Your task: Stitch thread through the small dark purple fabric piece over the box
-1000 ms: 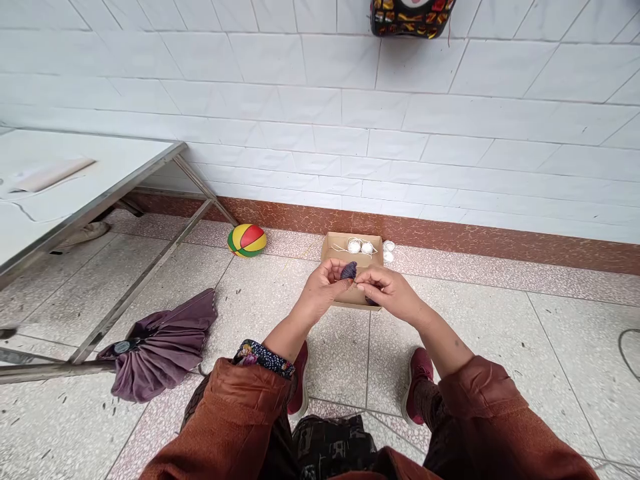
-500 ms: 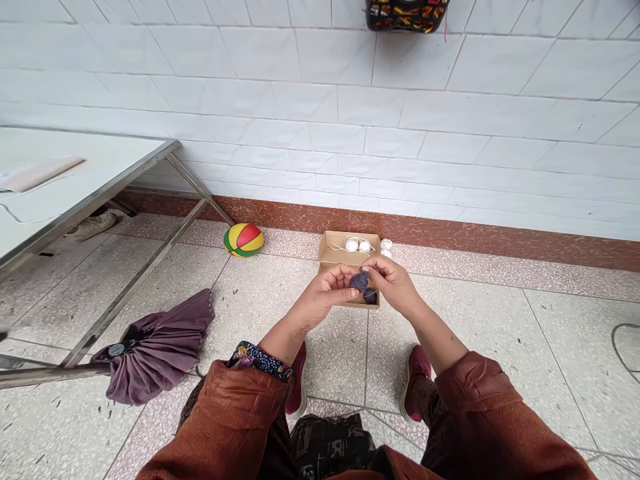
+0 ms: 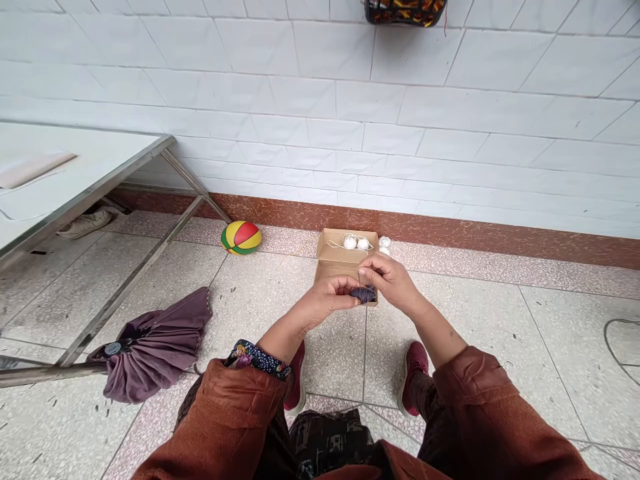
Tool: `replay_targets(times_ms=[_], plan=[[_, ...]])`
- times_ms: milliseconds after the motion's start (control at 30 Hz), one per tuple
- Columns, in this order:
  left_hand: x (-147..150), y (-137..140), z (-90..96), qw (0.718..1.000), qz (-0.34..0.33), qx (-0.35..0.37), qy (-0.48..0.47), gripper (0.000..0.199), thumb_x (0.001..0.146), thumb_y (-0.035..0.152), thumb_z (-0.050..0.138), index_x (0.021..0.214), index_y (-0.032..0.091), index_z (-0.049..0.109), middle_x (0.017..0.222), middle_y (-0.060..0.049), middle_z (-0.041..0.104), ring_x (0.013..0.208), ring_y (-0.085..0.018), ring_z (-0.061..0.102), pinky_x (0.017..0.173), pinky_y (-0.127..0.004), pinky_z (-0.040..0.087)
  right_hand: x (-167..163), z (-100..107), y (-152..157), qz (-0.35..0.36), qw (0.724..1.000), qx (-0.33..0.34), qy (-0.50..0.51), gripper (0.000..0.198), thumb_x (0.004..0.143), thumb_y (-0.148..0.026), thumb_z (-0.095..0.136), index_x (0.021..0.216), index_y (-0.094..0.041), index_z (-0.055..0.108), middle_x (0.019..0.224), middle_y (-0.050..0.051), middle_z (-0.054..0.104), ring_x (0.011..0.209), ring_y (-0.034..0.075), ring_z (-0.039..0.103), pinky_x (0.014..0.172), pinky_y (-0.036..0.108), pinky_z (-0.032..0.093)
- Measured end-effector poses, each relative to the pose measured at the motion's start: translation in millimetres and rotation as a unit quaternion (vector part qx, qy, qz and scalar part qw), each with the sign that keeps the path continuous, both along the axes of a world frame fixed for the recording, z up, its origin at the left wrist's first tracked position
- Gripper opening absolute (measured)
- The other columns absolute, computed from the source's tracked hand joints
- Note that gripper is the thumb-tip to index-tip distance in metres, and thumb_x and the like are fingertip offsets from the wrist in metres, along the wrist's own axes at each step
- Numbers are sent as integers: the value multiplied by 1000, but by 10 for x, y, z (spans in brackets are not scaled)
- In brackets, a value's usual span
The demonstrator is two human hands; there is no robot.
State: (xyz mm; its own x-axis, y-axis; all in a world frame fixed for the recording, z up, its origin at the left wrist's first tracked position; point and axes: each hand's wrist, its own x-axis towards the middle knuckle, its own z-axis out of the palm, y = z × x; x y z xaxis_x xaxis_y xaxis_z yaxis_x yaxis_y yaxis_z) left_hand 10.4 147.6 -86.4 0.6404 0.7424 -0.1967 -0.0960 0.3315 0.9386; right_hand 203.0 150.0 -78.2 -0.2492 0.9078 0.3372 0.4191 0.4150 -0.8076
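Observation:
Between its thumb and fingers, my left hand (image 3: 326,300) grips a small ball of dark purple-grey yarn (image 3: 361,294). My right hand (image 3: 389,283) is closed in a pinch just above and to the right, holding a dark strand of yarn that runs down to the ball. Below both hands an open cardboard box (image 3: 330,270) stands on the floor. Two white yarn balls (image 3: 356,242) with loose ends lie in its raised lid part. More white yarn (image 3: 385,244) sits beside the box on the right. My hands hide part of the box's inside.
A coloured ball (image 3: 241,237) rests by the wall at left. Nearer lies a folded purple umbrella (image 3: 155,353) against the metal frame of a white table (image 3: 80,143). A cable (image 3: 613,343) lies at far right. A dark patterned object (image 3: 405,10) is at the top.
The yarn ball has tilted and dropped slightly in my left hand. My right hand has drawn away from it, and a strand now stretches between them.

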Motion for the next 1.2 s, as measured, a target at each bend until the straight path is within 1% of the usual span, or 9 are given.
replay_targets(times_ms=[133, 267, 333, 433, 600, 767, 933, 1033, 1200], plan=[[-11, -3, 14, 997, 55, -2, -52, 27, 68, 18, 79, 93, 18, 70, 88, -2, 68, 81, -14, 59, 77, -29, 42, 12, -110, 24, -13, 999, -34, -17, 15, 92, -22, 58, 77, -21, 60, 76, 0, 61, 75, 15, 56, 72, 28, 43], [-17, 12, 2, 991, 74, -51, -100, 48, 68, 14, 79, 113, 24, 67, 98, -2, 68, 81, -12, 58, 71, -25, 41, -12, -169, 14, 2, 998, -52, -19, 15, 92, -17, 54, 78, -20, 60, 77, -1, 61, 74, 14, 56, 70, 27, 43], [-26, 31, -14, 987, 93, -74, -109, 44, 70, 15, 78, 113, 23, 70, 105, -4, 68, 80, -11, 58, 71, -25, 42, -22, -185, 0, 8, 998, -51, -27, 15, 92, -16, 53, 80, -21, 60, 77, -1, 61, 73, 14, 56, 70, 27, 43], [-38, 69, -53, 978, 155, -92, -106, 30, 71, 17, 78, 101, 20, 74, 101, -4, 69, 75, -9, 56, 72, -26, 43, -24, -178, -35, 26, 998, -42, -45, 15, 94, -20, 54, 81, -21, 61, 80, 0, 62, 76, 14, 56, 72, 27, 43], [-32, 93, -59, 979, 194, -41, -50, 25, 71, 17, 76, 96, 18, 74, 95, -3, 70, 74, -9, 55, 71, -24, 40, -13, -94, -91, 85, 993, -22, -75, 13, 95, -23, 55, 86, -21, 64, 78, -1, 60, 72, 13, 54, 68, 26, 41], [-9, 80, -29, 981, 188, -19, -29, 28, 70, 22, 78, 97, 18, 73, 91, -3, 69, 76, -11, 56, 69, -24, 41, -16, -49, -102, 80, 994, -33, -64, 12, 94, -23, 57, 85, -21, 65, 78, -1, 63, 69, 12, 54, 68, 25, 42], [7, 103, -65, 977, 210, 40, 12, 31, 66, 22, 81, 94, 17, 67, 90, -2, 68, 83, -13, 59, 78, -28, 43, -1, 18, -123, 101, 993, -58, -20, 13, 94, -26, 57, 87, -20, 66, 79, 0, 65, 68, 12, 56, 65, 25, 43], [5, 90, -49, 984, 166, 64, 30, 41, 65, 18, 81, 102, 19, 62, 87, 0, 67, 81, -13, 60, 77, -28, 43, 21, 53, -105, 73, 996, -50, 12, 15, 94, -30, 58, 87, -21, 68, 81, 1, 65, 70, 13, 58, 67, 27, 45], [-10, 25, 27, 997, 46, 40, -51, 59, 73, 21, 79, 127, 26, 55, 93, -1, 67, 85, -14, 61, 75, -27, 44, 16, -42, -19, 14, 999, -26, 29, 15, 93, -31, 60, 82, -22, 66, 77, 0, 63, 72, 15, 57, 70, 29, 45]])
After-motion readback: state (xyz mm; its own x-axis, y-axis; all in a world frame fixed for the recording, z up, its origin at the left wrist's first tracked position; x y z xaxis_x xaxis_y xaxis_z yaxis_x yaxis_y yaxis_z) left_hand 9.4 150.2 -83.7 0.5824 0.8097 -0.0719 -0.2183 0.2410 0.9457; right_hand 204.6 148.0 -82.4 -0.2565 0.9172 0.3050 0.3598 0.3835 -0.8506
